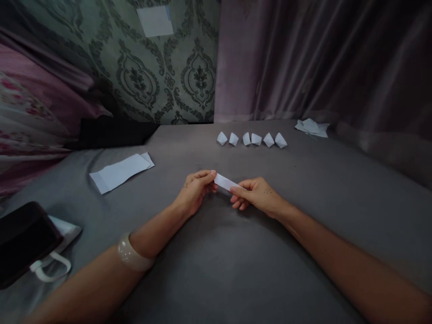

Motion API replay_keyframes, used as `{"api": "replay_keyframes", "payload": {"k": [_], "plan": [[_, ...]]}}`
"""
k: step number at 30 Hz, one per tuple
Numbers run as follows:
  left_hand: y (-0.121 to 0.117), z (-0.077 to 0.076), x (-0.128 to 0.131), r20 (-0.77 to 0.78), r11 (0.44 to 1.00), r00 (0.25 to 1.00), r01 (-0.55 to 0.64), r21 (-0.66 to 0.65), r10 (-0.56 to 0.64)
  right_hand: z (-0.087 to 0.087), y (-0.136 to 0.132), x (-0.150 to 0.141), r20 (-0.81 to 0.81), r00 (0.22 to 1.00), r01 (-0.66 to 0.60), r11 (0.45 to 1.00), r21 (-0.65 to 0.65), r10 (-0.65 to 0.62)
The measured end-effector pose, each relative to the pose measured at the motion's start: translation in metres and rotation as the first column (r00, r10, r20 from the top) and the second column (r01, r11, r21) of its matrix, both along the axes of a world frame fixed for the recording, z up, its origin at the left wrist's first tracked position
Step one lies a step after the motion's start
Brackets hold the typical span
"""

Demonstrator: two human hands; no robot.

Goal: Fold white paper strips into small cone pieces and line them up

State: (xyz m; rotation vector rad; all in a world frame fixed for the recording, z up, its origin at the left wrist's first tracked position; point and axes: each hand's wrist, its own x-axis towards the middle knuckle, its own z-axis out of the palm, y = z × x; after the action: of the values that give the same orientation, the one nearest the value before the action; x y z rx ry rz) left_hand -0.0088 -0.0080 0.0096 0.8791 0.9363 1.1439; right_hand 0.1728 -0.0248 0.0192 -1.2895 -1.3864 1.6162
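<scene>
A narrow folded strip of white paper (224, 182) is stretched between my two hands above the grey sheet. My left hand (195, 189) pinches its left end between thumb and fingers. At the other end, my right hand (254, 194) grips the strip with the thumb on top and the fingers curled beneath. Beyond the hands stands a row of several small folded white paper shapes, among them a pointed paper piece (222, 138) at the left and another paper piece (280, 140) at the right.
Flat white paper sheets (123, 171) lie to the left. A small heap of paper (312, 128) sits at the far right. Near the left edge is a dark phone (27, 238) with a white cable (54, 267). A black cloth (114, 131) lies by the patterned wall (168, 81).
</scene>
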Motion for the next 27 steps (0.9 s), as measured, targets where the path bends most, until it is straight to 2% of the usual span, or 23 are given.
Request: {"api": "replay_keyframes", "payload": {"k": [4, 7, 9, 11, 13, 15, 18, 23, 27], "plan": [[0.002, -0.002, 0.0, -0.004, 1.0, 1.0, -0.026, 0.005, 0.026, -0.007, 0.001, -0.002, 0.04, 0.999, -0.007, 0.998, 0.06, 0.004], [0.003, -0.003, 0.0, -0.032, 0.999, 0.999, -0.042, -0.017, 0.042, -0.015, -0.002, -0.004, 0.18, 0.98, 0.044, 0.971, 0.234, -0.088], [0.001, -0.002, 0.002, -0.028, 0.998, 0.999, -0.036, -0.044, 0.035, -0.018, -0.005, -0.005, 0.312, 0.934, 0.024, 0.901, 0.433, -0.175], [-0.001, -0.001, 0.004, -0.012, 0.998, 1.0, -0.007, -0.055, 0.007, -0.017, -0.009, -0.007, 0.429, 0.872, -0.079, 0.798, 0.597, -0.235], [-0.003, 0.0, 0.007, 0.005, 0.999, 1.0, 0.001, -0.052, -0.001, -0.015, -0.013, -0.009, 0.506, 0.822, -0.187, 0.713, 0.675, -0.263], [-0.004, -0.001, 0.008, 0.015, 0.998, 1.0, -0.006, -0.055, 0.007, -0.012, -0.016, -0.011, 0.537, 0.801, -0.242, 0.675, 0.697, -0.267], [-0.003, -0.002, 0.006, 0.027, 0.999, 1.0, -0.002, -0.043, 0.003, -0.01, -0.016, -0.014, 0.518, 0.815, -0.223, 0.684, 0.695, -0.261], [-0.003, -0.004, 0.004, -0.044, 0.996, 0.997, 0.069, 0.053, -0.067, -0.011, -0.012, -0.013, 0.398, 0.893, -0.094, 0.777, 0.622, -0.211], [-0.007, -0.001, 0.005, -0.175, 0.987, 0.981, 0.104, 0.122, -0.082, -0.013, -0.009, -0.011, 0.397, 0.891, -0.041, 0.833, 0.552, -0.22]]}}
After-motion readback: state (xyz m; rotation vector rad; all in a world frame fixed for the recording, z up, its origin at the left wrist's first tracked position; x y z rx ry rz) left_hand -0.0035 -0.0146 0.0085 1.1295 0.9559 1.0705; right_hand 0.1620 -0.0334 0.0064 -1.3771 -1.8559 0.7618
